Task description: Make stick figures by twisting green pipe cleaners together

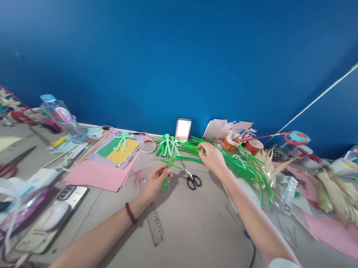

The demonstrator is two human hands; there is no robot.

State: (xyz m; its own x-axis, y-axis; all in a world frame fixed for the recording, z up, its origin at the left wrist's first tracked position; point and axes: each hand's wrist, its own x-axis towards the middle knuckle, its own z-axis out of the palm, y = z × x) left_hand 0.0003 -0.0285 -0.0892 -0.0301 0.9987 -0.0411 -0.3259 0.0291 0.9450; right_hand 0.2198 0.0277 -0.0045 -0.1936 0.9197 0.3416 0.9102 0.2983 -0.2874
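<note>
Pipe-cleaner figure point(169, 171), half-twisted, sits pinched in the left hand point(156, 183) near the bench's far edge, while the right hand point(212, 156) closes loosely on the green pipe cleaners point(246, 166); judging so, another stem needs pulling free.

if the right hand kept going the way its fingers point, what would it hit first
The right hand rests on the pile of green pipe cleaners, fingers pointing left along the table. Going straight on, it would probably first meet the light green pipe-cleaner figures lying by the wall, though depth is hard to judge.
</note>
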